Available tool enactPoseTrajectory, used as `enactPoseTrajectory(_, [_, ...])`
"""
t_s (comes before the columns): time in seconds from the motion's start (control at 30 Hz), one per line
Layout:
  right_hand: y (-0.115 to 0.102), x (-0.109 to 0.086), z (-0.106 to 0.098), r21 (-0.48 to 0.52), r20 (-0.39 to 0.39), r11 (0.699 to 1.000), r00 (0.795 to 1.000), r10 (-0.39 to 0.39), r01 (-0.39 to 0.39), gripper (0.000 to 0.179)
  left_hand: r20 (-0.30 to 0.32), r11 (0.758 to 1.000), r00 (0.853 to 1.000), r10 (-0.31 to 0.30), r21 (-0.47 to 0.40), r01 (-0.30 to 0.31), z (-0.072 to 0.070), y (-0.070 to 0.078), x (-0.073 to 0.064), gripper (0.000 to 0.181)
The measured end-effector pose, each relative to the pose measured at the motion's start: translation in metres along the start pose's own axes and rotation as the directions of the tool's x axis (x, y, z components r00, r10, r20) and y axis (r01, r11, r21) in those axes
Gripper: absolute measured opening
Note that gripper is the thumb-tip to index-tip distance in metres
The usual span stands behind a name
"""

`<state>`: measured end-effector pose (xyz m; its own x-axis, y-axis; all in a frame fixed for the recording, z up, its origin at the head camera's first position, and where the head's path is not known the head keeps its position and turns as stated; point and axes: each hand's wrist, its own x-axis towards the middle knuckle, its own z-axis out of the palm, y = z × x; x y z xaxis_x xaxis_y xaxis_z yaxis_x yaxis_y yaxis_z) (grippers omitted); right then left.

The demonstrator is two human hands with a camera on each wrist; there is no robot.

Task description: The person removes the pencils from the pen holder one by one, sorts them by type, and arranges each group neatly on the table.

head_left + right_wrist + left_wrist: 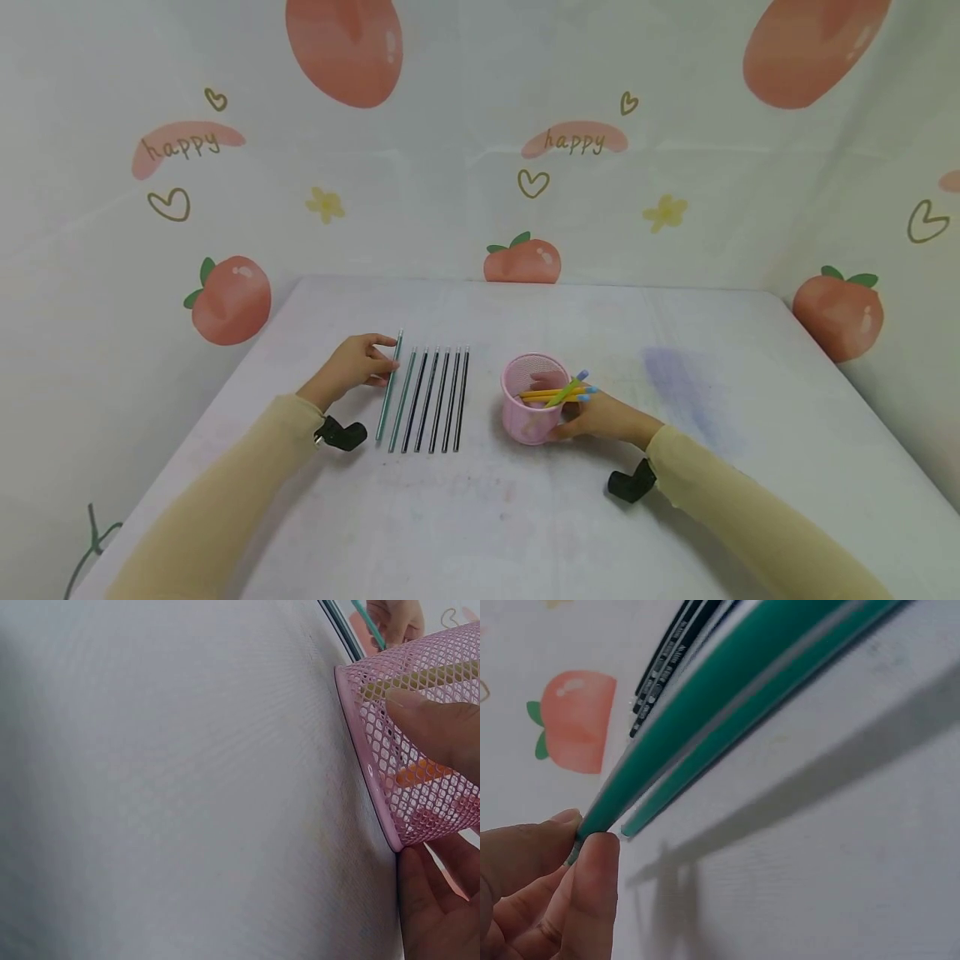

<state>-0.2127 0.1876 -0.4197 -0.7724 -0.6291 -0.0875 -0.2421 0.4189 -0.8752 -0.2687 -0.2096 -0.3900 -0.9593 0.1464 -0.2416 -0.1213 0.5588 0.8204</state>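
My left hand (356,360) pinches a green pencil (388,390) near its far end, between thumb and fingertips. In the left wrist view this pencil (697,712) slants up from the fingers above a second green pencil (697,776). To its right lie several dark pencils (439,400) side by side in a row. A pink mesh pencil cup (517,423) stands upright on the table, gripped by my right hand (603,414) from the right side. Yellow pencils (538,393) and a light green one (564,392) lean in it, ends over the right rim.
A white cloth covers the table (480,525), with a bluish patch (678,383) at the right. Behind stands a white backdrop (450,192) printed with peaches and hearts. Black wrist cameras (343,435) sit under both forearms. A green cord (93,542) hangs at the left edge.
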Motion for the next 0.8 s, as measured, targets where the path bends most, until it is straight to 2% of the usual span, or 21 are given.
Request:
enactPoseTrajectory(0.37, [0.000, 0.003, 0.000, 0.012, 0.002, 1.000, 1.000, -0.004, 0.004, 0.075, -0.001, 0.997, 1.000, -0.025, 0.075, 0.025, 0.010, -0.012, 0.002, 0.054])
enactPoseTrajectory(0.53, [0.000, 0.001, 0.000, 0.013, 0.011, 1.000, 1.000, -0.013, 0.013, 0.071, -0.010, 0.995, 0.999, -0.050, 0.086, 0.051, 0.013, -0.012, 0.001, 0.054])
enactPoseTrajectory(0.8, [0.001, 0.002, 0.000, 0.027, 0.013, 1.000, 1.000, -0.017, 0.016, 0.074, -0.006, 0.991, 0.999, -0.052, 0.124, 0.053, 0.014, -0.010, 0.002, 0.054])
